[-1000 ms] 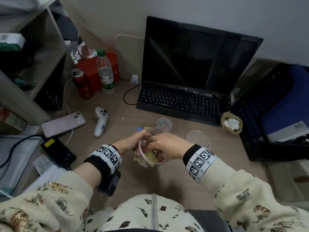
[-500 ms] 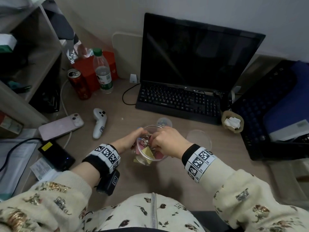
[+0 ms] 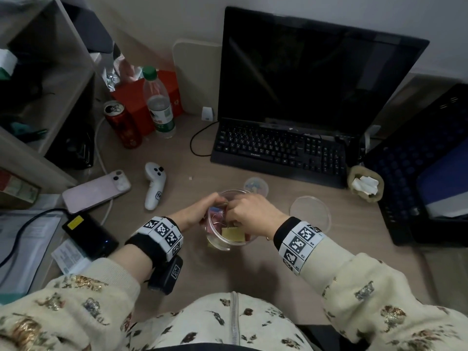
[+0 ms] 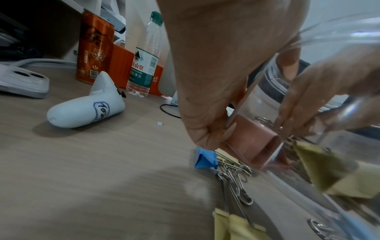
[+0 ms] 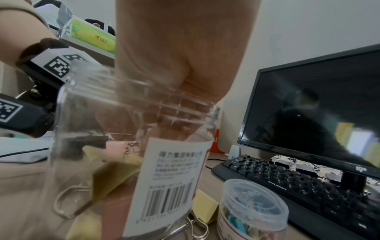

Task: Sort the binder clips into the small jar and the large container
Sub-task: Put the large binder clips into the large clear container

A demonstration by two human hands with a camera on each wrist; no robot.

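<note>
Where the two hands meet at the front of the desk (image 3: pixel 126 252), the large container (image 3: pixel 229 243) stands as a clear, round plastic tub with a ribbed screw neck and a white barcode label on its side (image 5: pixel 170 178), its mouth uncovered. Inside it lie big binder clips: a yellow clip (image 3: pixel 233 233) low against the near wall, pink ones behind it, and silver wire handles showing through the plastic. The left hand (image 3: pixel 195 214) curls round the tub's left wall, and in the left wrist view its thumb and fingers pinch a pink clip (image 4: pixel 252 146) right against that wall; whether this clip is inside or outside the plastic I cannot tell. The right hand (image 3: pixel 250 215) reaches down into the mouth with fingers bent and bunched among the clips, but what they grasp, if anything, cannot be told. Outside the tub, on the desk by its base, lie a blue clip (image 4: pixel 204 158), more yellow clips (image 4: pixel 236 227) and loose wire handles. Just behind the container stands the small jar (image 3: pixel 255 186), clear and capped, with small coloured clips inside (image 5: pixel 249 219). A clear round lid (image 3: pixel 310 211) lies flat to the right. Further out are a black keyboard (image 3: pixel 278 150) and dark monitor (image 3: pixel 316 72), a white controller (image 3: pixel 154 186), a pink phone (image 3: pixel 96 191), a red can (image 3: pixel 122 127) and a water bottle (image 3: pixel 158 102).
</note>
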